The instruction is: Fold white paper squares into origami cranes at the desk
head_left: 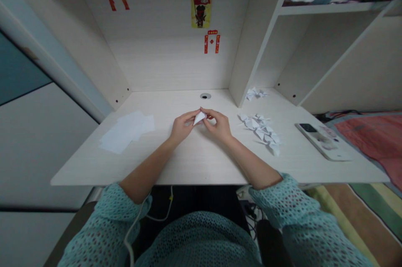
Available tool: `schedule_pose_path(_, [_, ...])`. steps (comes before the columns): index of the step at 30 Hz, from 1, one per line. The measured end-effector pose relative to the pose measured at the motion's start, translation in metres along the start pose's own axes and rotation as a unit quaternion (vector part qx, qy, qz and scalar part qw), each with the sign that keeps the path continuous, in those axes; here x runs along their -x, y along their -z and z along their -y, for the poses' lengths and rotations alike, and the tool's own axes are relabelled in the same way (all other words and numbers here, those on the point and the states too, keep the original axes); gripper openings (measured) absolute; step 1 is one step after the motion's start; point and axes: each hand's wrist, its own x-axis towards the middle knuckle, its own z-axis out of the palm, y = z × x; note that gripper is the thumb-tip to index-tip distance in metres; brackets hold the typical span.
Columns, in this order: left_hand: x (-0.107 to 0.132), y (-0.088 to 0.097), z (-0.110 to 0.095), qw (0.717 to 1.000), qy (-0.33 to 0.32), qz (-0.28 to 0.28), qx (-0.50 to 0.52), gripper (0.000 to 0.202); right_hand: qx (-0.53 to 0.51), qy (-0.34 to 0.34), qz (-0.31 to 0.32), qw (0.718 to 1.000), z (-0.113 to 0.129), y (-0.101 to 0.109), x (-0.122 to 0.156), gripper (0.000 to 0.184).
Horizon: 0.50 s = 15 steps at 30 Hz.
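Note:
A small white folded piece of paper (199, 117) is held just above the pale desk (194, 162), pinched between both hands. My left hand (182, 127) grips its left side with closed fingers. My right hand (220, 125) pinches its right side, fingers curled around it. Flat white paper sheets (127, 131) lie to the left of my hands. A row of several folded white paper figures (260, 129) lies to the right, close to my right hand.
A phone (323, 141) lies on the desk at the right. More folded paper figures (256, 93) sit at the back under the shelf unit. A cable hole (205, 96) is behind my hands. A bed with a red cover (373, 137) borders the right.

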Motion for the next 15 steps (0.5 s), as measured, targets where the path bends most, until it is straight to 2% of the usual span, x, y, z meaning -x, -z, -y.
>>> schedule_pose_path(5, [0.002,0.0,-0.009,0.996,-0.029,-0.038,-0.082,0.034,0.005,-0.02,-0.006,1.0,0.0,0.0,-0.001,0.037])
schedule_pose_path(8, [0.002,0.0,-0.015,0.986,-0.068,-0.068,-0.138,0.032,-0.012,-0.04,-0.004,0.999,-0.004,-0.003,-0.002,0.036])
schedule_pose_path(12, [0.002,0.001,-0.021,0.975,-0.124,-0.067,-0.169,0.024,-0.082,-0.081,0.007,0.993,-0.009,-0.007,-0.003,0.034])
schedule_pose_path(15, [0.002,0.001,-0.02,0.975,-0.122,-0.068,-0.173,0.023,-0.121,-0.101,0.016,0.987,-0.01,-0.008,-0.004,0.035])
